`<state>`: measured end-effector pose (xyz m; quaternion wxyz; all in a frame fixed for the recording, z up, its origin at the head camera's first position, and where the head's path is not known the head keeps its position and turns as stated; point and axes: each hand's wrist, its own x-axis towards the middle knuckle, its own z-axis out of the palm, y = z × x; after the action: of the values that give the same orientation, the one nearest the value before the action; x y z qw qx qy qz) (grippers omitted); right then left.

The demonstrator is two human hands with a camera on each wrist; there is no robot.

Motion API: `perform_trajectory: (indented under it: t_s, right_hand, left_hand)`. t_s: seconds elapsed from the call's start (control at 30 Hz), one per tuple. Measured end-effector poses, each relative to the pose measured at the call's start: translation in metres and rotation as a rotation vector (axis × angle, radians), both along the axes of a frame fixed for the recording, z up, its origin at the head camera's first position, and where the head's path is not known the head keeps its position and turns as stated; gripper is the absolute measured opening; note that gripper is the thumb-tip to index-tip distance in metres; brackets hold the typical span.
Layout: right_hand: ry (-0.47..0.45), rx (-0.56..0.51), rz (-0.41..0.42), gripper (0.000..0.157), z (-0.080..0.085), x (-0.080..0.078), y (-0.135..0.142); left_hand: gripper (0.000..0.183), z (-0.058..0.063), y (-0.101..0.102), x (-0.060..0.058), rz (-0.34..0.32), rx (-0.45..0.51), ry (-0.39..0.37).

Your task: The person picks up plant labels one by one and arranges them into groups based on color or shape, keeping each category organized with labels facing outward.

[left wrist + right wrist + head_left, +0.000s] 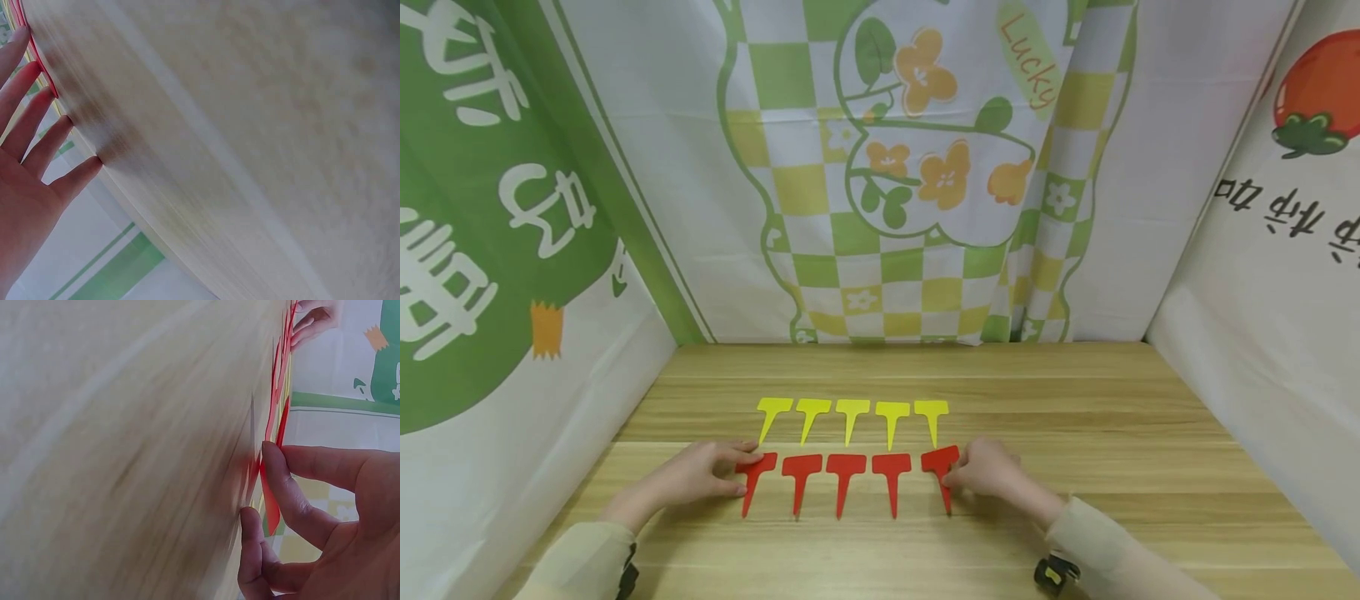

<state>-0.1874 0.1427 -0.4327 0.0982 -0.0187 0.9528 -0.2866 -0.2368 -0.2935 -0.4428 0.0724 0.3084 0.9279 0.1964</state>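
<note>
Several red T-shaped plant labels lie in a row on the wooden table. Behind them is a row of yellow T-shaped plant labels, stems toward me. My left hand is at the leftmost red label, its fingers extended at the label's head and the thumb beside the stem. In the left wrist view, the fingers of that hand are spread, with tips on the tabletop. My right hand pinches the rightmost red label, which sits slightly turned. Thumb and forefinger grip this label in the right wrist view.
The wood-grain table reaches back to a checked green and yellow curtain. Printed fabric walls stand on the left and right. Dark wrist devices sit at both sleeves.
</note>
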Motion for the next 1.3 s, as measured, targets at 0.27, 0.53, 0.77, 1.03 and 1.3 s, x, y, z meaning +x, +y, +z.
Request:
perform_trajectory:
  t_s: [0.27, 0.53, 0.77, 1.03, 1.3]
  right_hand:
    - [-0.021, 0.015, -0.009, 0.043, -0.0004, 0.0001, -0.0025]
    - [-0.017, 0.045, -0.005, 0.039, -0.0002, 0.0013, -0.0045]
    - [-0.007, 0.062, -0.014, 0.039, -0.0004, 0.0012, -0.0066]
    - [-0.006, 0.059, -0.019, 0.038, -0.0028, 0.0012, -0.0082]
    - [-0.016, 0.068, -0.023, 0.038, -0.0030, 0.0007, -0.0090]
  left_hand:
    - [0.053, -0.0014, -0.0005, -0.0009, 0.003, -0.006, -0.004]
    - [0.053, -0.0009, 0.0002, -0.0004, 0.005, -0.005, -0.009]
    - [0.053, -0.0018, -0.0003, -0.0010, 0.008, 0.000, -0.013]
    - [0.053, -0.0010, -0.0002, 0.0000, 0.000, -0.004, -0.002]
    - [0.053, -0.0023, 0.0000, -0.0011, 0.008, -0.004, -0.005]
